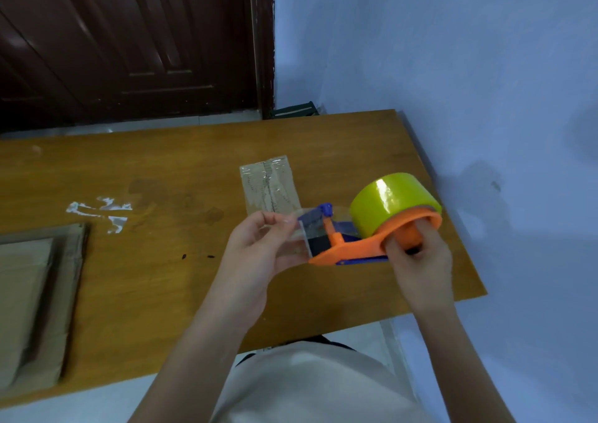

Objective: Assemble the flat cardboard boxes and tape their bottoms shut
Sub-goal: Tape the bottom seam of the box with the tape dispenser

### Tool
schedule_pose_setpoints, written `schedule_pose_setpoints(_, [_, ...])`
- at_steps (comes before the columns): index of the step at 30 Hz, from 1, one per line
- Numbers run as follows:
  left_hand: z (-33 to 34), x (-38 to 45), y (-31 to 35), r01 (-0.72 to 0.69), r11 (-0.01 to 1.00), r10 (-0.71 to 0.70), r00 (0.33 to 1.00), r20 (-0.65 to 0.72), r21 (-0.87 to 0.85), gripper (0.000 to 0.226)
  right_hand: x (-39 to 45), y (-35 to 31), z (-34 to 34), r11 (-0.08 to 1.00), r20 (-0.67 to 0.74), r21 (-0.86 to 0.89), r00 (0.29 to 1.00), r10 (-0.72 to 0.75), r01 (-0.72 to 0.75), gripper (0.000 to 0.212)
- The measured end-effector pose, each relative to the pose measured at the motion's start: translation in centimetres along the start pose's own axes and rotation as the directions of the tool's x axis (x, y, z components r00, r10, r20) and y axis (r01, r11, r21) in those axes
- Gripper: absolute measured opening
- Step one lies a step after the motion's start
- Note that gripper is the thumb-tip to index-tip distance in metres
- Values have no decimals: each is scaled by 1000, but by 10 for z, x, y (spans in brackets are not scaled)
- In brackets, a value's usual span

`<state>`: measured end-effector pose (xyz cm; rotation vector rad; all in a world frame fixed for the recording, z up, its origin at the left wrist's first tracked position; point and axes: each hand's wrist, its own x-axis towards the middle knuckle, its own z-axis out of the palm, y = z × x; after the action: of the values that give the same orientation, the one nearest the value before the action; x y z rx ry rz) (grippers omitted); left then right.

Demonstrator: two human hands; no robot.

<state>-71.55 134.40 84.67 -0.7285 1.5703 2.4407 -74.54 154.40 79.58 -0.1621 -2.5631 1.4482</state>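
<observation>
My right hand (417, 260) grips the handle of an orange and blue tape dispenser (349, 244) that carries a yellow-green roll of tape (391, 202). It hovers above the right part of the wooden table (161, 277). My left hand (259, 247) pinches the clear free end of the tape (297, 228) at the dispenser's blade. A small cardboard box (270, 184) with clear tape along its seam stands on the table just behind my hands. A stack of flat cardboard boxes (35, 302) lies at the table's left edge.
Scraps of clear tape (103, 210) stick to the table left of centre. A dark wooden door (129, 40) stands behind the table and a blue wall (453, 66) runs along its right side. The table's right corner ends near my right wrist.
</observation>
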Motion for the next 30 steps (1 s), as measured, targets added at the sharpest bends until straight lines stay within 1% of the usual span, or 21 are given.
schedule_pose_setpoints(2, [-1, 1, -1, -42, 999, 42, 999, -29, 23, 9, -2, 1, 4, 1000, 14, 16, 1000, 24, -24, 4])
schedule_pose_setpoints(4, [-2, 1, -4, -98, 992, 100, 994, -36, 76, 11, -2, 0, 6, 998, -1, 52, 1000, 21, -21, 10])
schedule_pose_setpoints(6, [-4, 2, -10, -158, 967, 165, 986, -18, 201, 13, 0, -3, 5, 997, -46, 82, 999, 17, -13, 15])
schedule_pose_setpoints(8, [-8, 3, -16, -231, 894, 244, 970, 15, 384, 17, 2, -5, 3, 996, -89, 86, 996, 3, 4, 14])
schedule_pose_setpoints(10, [-13, 4, -19, -305, 791, 325, 944, 59, 531, 23, 3, -5, -1, 998, -112, 51, 994, -17, 23, 13])
schedule_pose_setpoints(12, [-15, 3, -19, -344, 722, 365, 926, 92, 601, 20, 4, -5, -5, 998, -111, 53, 993, -26, 32, 10])
schedule_pose_setpoints(13, [-15, 1, -20, -353, 706, 377, 921, 96, 614, 19, 5, -5, -7, 997, -105, 72, 994, -25, 32, 10])
schedule_pose_setpoints(15, [-14, -1, -21, -359, 713, 384, 919, 92, 602, 20, 7, -8, -10, 995, -86, 101, 996, -19, 28, 15])
schedule_pose_setpoints(18, [-12, -10, -25, -343, 766, 355, 931, 88, 544, 21, 12, -7, -13, 993, -66, 120, 998, -3, 11, 23])
schedule_pose_setpoints(20, [-12, -16, -25, -330, 792, 346, 936, 67, 513, 23, 14, -2, -10, 984, -39, 179, 999, 34, -26, 14])
schedule_pose_setpoints(21, [-12, -17, -25, -309, 815, 329, 943, 48, 491, 25, 14, -2, -8, 976, -27, 211, 998, 53, -46, 15])
schedule_pose_setpoints(22, [-12, -17, -23, -275, 842, 295, 955, 29, 464, 24, 13, -2, -7, 976, -29, 214, 998, 50, -42, 27])
schedule_pose_setpoints(23, [-11, -16, -20, -227, 869, 246, 969, 14, 440, 23, 14, -3, -7, 980, -30, 201, 999, 16, -10, 36])
schedule_pose_setpoints(24, [-9, -14, -18, -174, 888, 187, 982, 11, 426, 22, 15, -5, -7, 985, -39, 169, 999, -30, 37, 35])
schedule_pose_setpoints(25, [-7, -13, -16, -133, 895, 139, 990, 18, 425, 22, 18, -7, -8, 988, -47, 133, 996, -74, 79, 27])
schedule_pose_setpoints(27, [-5, -12, -17, -94, 897, 96, 995, 17, 433, 23, 25, -11, -14, 988, -40, 66, 989, -140, 142, 9])
schedule_pose_setpoints(28, [-5, -12, -18, -72, 906, 79, 997, -1, 418, 23, 28, -13, -17, 984, -24, 40, 984, -174, 175, 5])
schedule_pose_setpoints(30, [-5, -13, -18, 14, 946, -4, 1000, -30, 323, 23, 27, -16, -22, 963, -5, -41, 964, -266, 266, 6])
